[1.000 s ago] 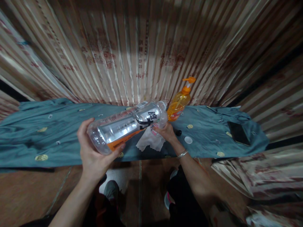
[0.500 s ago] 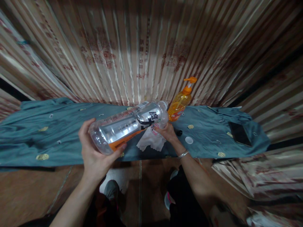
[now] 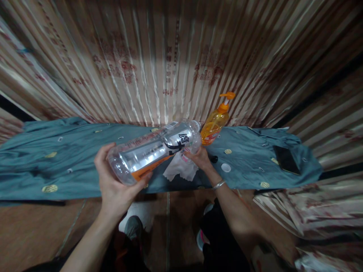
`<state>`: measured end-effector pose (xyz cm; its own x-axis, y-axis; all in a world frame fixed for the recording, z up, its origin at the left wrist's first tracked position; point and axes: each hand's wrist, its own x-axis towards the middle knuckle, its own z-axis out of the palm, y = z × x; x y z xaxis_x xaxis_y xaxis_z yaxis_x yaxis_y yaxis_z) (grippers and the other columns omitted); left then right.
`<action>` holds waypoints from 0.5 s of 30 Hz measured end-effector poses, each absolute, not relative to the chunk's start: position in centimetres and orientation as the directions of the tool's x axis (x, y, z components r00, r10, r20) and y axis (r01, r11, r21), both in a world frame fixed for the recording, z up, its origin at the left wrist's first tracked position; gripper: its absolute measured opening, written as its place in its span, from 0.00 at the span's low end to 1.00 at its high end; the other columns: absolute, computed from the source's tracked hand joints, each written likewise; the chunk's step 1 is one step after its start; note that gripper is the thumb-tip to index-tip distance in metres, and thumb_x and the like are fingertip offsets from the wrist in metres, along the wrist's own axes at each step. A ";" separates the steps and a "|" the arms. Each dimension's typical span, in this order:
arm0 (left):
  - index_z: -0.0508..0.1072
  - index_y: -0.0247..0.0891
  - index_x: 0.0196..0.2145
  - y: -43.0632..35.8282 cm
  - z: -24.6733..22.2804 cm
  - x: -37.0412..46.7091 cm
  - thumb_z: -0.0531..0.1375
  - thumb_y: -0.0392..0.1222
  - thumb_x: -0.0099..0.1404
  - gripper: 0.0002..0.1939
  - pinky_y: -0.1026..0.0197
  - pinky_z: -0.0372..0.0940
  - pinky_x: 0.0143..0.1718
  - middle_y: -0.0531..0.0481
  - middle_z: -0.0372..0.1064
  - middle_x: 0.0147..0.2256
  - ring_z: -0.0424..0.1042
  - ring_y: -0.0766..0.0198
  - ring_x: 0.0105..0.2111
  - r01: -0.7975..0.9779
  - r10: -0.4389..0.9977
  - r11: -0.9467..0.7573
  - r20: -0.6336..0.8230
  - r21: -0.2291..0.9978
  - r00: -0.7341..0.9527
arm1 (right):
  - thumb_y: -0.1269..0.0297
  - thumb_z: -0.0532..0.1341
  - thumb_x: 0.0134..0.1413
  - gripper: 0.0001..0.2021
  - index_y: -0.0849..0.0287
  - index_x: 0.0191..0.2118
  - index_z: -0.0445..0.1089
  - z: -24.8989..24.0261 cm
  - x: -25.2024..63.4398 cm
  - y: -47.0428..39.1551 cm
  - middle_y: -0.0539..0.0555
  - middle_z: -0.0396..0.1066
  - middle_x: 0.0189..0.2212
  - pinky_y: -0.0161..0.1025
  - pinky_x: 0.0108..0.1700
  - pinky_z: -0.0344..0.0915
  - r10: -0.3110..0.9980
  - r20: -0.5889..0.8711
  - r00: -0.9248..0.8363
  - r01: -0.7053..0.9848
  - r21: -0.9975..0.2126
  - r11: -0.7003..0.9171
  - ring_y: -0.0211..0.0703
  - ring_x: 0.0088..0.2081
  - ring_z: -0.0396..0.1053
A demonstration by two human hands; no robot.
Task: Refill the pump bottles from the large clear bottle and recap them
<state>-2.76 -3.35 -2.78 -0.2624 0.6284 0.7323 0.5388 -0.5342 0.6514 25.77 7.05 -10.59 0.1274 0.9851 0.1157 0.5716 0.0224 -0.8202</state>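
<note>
A large clear plastic bottle (image 3: 147, 151) with a silver and orange label and black characters lies tilted across my view, held above the cloth. My left hand (image 3: 115, 183) is wrapped round its base, thumb along the near side. At the shoulder and neck end, my right hand (image 3: 200, 156) is closed against the bottle; its fingers are partly hidden. Beneath that hand a crumpled white tissue (image 3: 181, 170) hangs or lies; pink marks show by the thumb, and I cannot tell what bears them. Behind stands an orange pump bottle (image 3: 214, 124).
A teal patterned cloth (image 3: 76, 166) covers the narrow bench. To the right lie a small black cap (image 3: 214, 159), a white disc (image 3: 226, 167) and a dark phone (image 3: 286, 160). A pleated beige curtain (image 3: 153, 68) hangs close behind.
Almost nothing differs. Both hands keep their hold on the bottle, and the view has shifted very slightly.
</note>
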 end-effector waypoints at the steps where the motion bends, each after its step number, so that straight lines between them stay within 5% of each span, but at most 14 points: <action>1: 0.70 0.52 0.66 -3.4 -2.8 -2.7 0.81 0.58 0.43 0.54 0.36 0.71 0.65 0.45 0.68 0.59 0.72 0.44 0.56 0.539 0.629 -0.532 0.731 0.653 -0.265 | 0.56 0.75 0.50 0.16 0.56 0.42 0.79 -10.6 25.8 7.0 0.60 0.87 0.42 0.51 0.52 0.83 0.987 0.098 0.130 0.569 -0.822 0.007 0.59 0.47 0.86; 15: 0.71 0.53 0.65 -3.6 -2.3 -2.5 0.81 0.59 0.43 0.52 0.33 0.72 0.63 0.44 0.68 0.59 0.73 0.41 0.55 0.541 0.637 -0.518 0.721 0.663 -0.272 | 0.54 0.76 0.48 0.16 0.54 0.41 0.78 -10.8 25.9 7.2 0.58 0.86 0.39 0.50 0.48 0.84 0.981 0.118 0.151 0.598 -0.802 0.005 0.60 0.46 0.86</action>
